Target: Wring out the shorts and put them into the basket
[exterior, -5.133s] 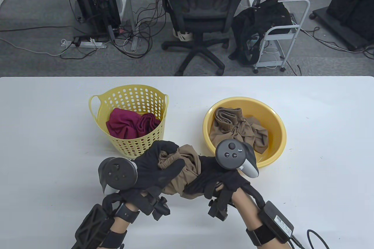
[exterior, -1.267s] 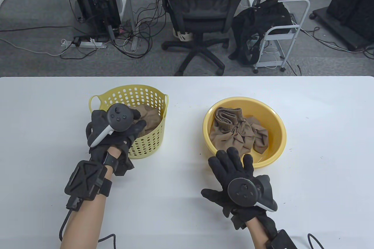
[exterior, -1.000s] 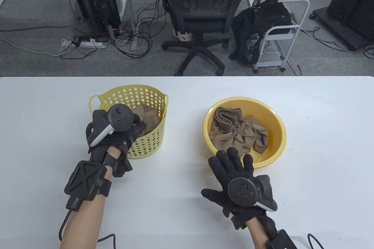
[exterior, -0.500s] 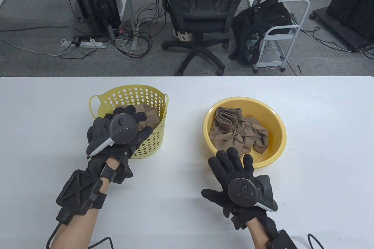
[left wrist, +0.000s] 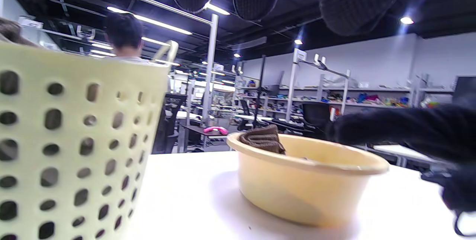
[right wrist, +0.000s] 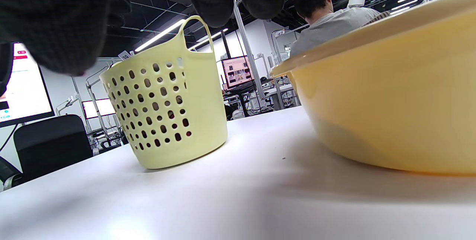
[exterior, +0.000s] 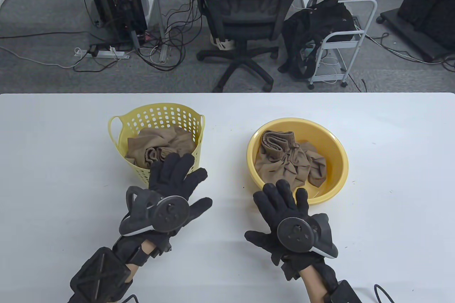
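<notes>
Brown shorts (exterior: 160, 145) lie crumpled inside the yellow perforated basket (exterior: 156, 113) at the table's left centre. My left hand (exterior: 176, 184) is flat and empty on the table just in front of the basket, fingers spread, overlapping its near rim. Another brown pair of shorts (exterior: 289, 161) sits in the yellow basin (exterior: 334, 146) to the right. My right hand (exterior: 282, 203) rests flat with straight fingers at the basin's near rim, holding nothing. The wrist views show the basket (left wrist: 70, 143) (right wrist: 167, 110) and the basin (left wrist: 308, 180) (right wrist: 390, 95) from table level.
The white table (exterior: 391, 193) spreads wide on both sides. Beyond its far edge stand an office chair (exterior: 245, 22), a small cart (exterior: 341, 43) and floor cables. A seated person (right wrist: 327, 20) shows in the background of the wrist views.
My left hand has let go of the brown shorts in the basket and drawn back toward me, opening flat on the table. My right hand has stayed still by the basin.
</notes>
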Action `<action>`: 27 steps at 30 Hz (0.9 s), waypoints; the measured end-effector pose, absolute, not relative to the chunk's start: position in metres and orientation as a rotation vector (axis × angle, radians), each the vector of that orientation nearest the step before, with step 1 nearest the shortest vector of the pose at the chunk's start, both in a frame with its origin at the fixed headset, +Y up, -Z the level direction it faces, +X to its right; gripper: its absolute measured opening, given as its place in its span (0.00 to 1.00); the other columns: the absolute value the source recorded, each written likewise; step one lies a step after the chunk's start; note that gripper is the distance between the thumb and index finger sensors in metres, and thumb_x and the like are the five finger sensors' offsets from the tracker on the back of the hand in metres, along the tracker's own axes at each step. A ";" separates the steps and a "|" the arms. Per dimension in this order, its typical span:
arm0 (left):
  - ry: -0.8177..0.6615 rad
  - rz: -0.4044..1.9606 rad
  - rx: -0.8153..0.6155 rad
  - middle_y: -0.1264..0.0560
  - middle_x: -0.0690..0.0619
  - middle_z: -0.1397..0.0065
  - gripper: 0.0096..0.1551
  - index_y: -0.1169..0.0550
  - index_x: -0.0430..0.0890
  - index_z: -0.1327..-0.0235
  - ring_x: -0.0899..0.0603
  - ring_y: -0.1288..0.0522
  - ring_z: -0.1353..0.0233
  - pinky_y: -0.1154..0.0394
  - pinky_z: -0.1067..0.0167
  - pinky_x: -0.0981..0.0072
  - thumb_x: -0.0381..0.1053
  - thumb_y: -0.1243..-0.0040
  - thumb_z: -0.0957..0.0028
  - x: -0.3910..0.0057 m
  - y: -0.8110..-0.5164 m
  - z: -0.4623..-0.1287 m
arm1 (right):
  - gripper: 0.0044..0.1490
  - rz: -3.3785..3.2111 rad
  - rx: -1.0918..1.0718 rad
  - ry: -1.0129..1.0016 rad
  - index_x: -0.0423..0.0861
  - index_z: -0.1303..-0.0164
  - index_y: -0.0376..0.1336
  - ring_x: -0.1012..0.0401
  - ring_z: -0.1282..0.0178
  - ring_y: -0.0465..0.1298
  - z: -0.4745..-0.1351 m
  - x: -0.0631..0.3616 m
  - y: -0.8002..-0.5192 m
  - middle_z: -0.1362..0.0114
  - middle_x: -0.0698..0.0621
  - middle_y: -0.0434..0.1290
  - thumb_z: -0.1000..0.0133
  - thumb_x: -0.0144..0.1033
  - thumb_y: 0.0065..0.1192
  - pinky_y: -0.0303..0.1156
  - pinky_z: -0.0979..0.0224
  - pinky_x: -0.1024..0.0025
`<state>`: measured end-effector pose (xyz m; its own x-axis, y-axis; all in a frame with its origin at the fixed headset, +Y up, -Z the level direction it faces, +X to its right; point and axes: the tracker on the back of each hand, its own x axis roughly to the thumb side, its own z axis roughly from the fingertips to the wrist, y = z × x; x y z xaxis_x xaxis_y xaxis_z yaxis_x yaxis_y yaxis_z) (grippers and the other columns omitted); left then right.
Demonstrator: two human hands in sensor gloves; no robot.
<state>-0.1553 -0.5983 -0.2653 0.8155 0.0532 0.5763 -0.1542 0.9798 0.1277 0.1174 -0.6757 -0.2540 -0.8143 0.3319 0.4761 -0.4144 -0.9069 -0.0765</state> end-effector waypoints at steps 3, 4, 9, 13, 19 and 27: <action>-0.641 0.105 0.165 0.46 0.29 0.12 0.44 0.38 0.48 0.20 0.15 0.48 0.18 0.52 0.35 0.16 0.68 0.40 0.42 -0.148 -0.613 -0.256 | 0.63 2.659 0.653 -0.247 0.40 0.19 0.53 0.33 0.17 0.45 -0.253 0.117 -0.676 0.17 0.33 0.52 0.52 0.71 0.68 0.39 0.28 0.22; -0.649 0.107 0.161 0.47 0.29 0.12 0.45 0.38 0.48 0.19 0.15 0.48 0.18 0.52 0.35 0.16 0.69 0.40 0.43 -0.145 -0.618 -0.253 | 0.63 2.660 0.653 -0.247 0.40 0.19 0.53 0.33 0.17 0.45 -0.253 0.117 -0.676 0.17 0.33 0.51 0.52 0.71 0.68 0.39 0.29 0.22; -0.644 0.152 0.148 0.48 0.29 0.12 0.46 0.39 0.48 0.19 0.16 0.50 0.17 0.55 0.35 0.16 0.69 0.41 0.43 -0.143 -0.634 -0.250 | 0.63 2.658 0.659 -0.248 0.40 0.19 0.53 0.32 0.17 0.45 -0.252 0.117 -0.675 0.17 0.33 0.51 0.52 0.71 0.68 0.39 0.29 0.22; -0.636 0.150 0.146 0.49 0.29 0.11 0.47 0.40 0.48 0.18 0.16 0.51 0.17 0.56 0.35 0.16 0.70 0.41 0.43 -0.144 -0.645 -0.249 | 0.63 2.665 0.660 -0.238 0.40 0.19 0.53 0.32 0.17 0.45 -0.252 0.117 -0.675 0.17 0.33 0.51 0.52 0.71 0.68 0.39 0.29 0.21; -0.622 0.135 0.112 0.50 0.27 0.11 0.51 0.42 0.46 0.16 0.12 0.52 0.18 0.56 0.36 0.15 0.72 0.42 0.44 -0.146 -0.662 -0.251 | 0.63 2.664 0.660 -0.233 0.40 0.19 0.53 0.32 0.17 0.45 -0.251 0.117 -0.675 0.17 0.33 0.51 0.52 0.71 0.68 0.39 0.29 0.21; -0.600 0.093 0.030 0.54 0.26 0.11 0.55 0.46 0.45 0.14 0.12 0.55 0.19 0.58 0.37 0.14 0.74 0.44 0.44 -0.151 -0.682 -0.255 | 0.64 2.666 0.666 -0.221 0.40 0.19 0.52 0.32 0.17 0.45 -0.250 0.116 -0.676 0.17 0.32 0.51 0.53 0.71 0.69 0.39 0.29 0.21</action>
